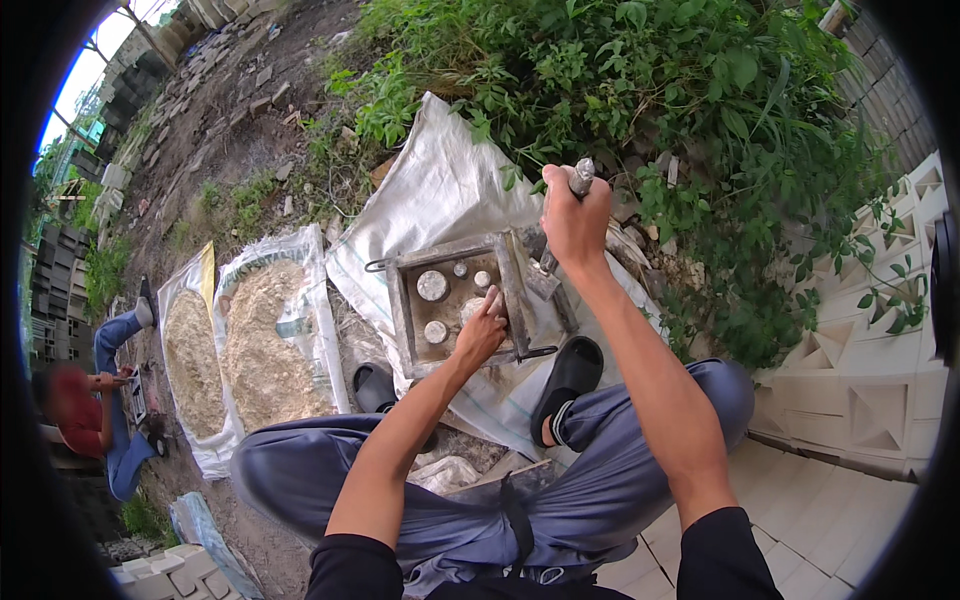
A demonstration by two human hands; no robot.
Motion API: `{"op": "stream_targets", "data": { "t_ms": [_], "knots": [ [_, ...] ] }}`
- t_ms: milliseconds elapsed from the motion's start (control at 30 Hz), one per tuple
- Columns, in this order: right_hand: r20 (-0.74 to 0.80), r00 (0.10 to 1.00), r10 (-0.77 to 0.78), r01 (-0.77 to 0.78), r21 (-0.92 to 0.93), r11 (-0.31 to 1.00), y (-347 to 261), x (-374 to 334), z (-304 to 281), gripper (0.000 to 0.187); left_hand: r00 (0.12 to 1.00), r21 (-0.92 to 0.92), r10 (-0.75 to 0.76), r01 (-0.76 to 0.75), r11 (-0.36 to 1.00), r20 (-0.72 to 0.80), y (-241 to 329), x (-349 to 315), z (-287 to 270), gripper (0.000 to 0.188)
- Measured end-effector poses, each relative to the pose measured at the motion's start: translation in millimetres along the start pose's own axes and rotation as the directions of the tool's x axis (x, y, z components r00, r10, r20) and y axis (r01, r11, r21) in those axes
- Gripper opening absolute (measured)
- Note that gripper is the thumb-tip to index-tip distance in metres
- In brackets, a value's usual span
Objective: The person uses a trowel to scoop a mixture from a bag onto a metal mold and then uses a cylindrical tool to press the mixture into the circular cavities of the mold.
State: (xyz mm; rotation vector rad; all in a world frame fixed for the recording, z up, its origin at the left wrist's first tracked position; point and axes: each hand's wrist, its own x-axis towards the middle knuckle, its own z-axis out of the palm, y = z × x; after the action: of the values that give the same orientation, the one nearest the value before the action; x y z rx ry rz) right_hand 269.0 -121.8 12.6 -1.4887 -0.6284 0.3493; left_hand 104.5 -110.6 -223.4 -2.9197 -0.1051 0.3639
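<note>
A square, mud-caked mould frame with wire loops at two corners lies in front of me. Inside it, several round, pale pieces stand in grey material, among them a large disc and a smaller one. My left hand reaches over the near right part of the mould, index finger stretched out, beside or on a round piece partly hidden by it. Raised over the mould's far right corner, my right hand is closed around the crusted handle of a trowel. The trowel's lower end points down beside the frame.
A white woven sack is spread under the mould. Two piles of sandy powder lie on sacks at the left. Leafy plants grow at the far side; patterned blocks stand at the right. Another person sits at far left.
</note>
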Motion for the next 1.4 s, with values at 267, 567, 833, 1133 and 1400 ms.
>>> {"op": "stream_targets", "data": {
  "t_ms": [267, 567, 833, 1133, 1400],
  "knots": [
    [0.049, 0.998, -0.032, 0.033, -0.023, 0.999, 13.1, -9.2, 3.6, 0.038, 0.93, 0.379, 0.354, -0.366, 0.85, 0.104, -18.0, -40.3, 2.4, 0.027],
    [-0.023, 0.984, 0.179, -0.18, -0.105, 0.978, 46.1, 3.5, -3.2, 0.038, 0.972, 0.053, 0.23, -0.227, 0.972, -0.057, -55.4, -75.7, -7.0, 0.02],
    [-0.092, 0.906, 0.414, -0.383, -0.599, 0.703, 162.3, -11.4, -1.9, 0.038, 0.975, -0.22, -0.069, 0.021, 0.975, -0.212, -50.0, -70.4, -8.4, 0.019],
    [0.056, 0.892, 0.448, -0.307, -0.653, 0.692, 289.7, 11.3, -25.4, 0.035, 0.929, -0.369, -0.349, 0.369, 0.853, 0.121, -95.4, -132.5, -104.4, 0.025],
    [0.173, 0.962, 0.212, -0.036, -0.688, 0.725, 249.6, -16.5, 1.2, 0.024, 0.728, -0.458, -0.538, 0.686, 0.565, 0.426, -180.8, -298.8, -172.0, 0.027]
  ]
}}
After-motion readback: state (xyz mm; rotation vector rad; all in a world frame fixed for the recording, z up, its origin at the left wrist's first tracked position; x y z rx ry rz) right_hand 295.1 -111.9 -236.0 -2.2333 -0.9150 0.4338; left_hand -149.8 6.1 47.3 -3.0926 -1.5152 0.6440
